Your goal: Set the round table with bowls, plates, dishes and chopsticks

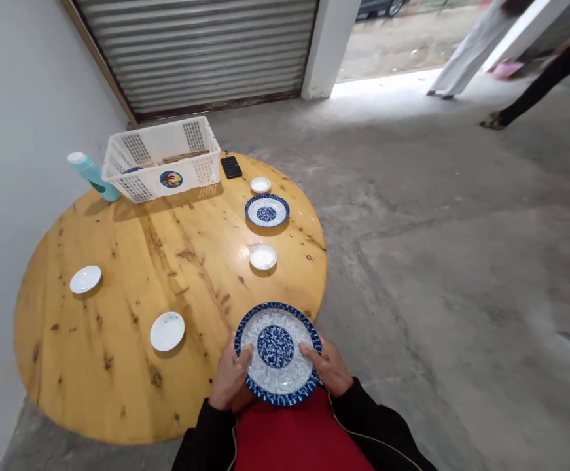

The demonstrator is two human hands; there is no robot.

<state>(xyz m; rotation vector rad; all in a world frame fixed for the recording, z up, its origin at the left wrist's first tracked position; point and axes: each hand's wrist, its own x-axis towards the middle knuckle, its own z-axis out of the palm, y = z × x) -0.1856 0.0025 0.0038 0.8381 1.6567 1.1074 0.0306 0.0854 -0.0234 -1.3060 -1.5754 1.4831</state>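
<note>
A large blue-and-white patterned plate (277, 352) is held over the near right edge of the round wooden table (132, 307). My left hand (230, 376) grips its left rim, thumb lying on the plate's face. Closed on the right rim is my right hand (328, 366), thumb also on top. A second, smaller blue-and-white plate (267, 211) lies farther along the table's right side. Small white saucers sit near it, one behind (260, 185) and one in front (263, 257).
Two more white saucers (167, 330) (86, 279) lie on the table's left half. At the back stand a white plastic basket (161, 159), a teal bottle (93, 176) and a black phone (231, 167). A wall borders the left. Other people's legs (466, 52) show far right.
</note>
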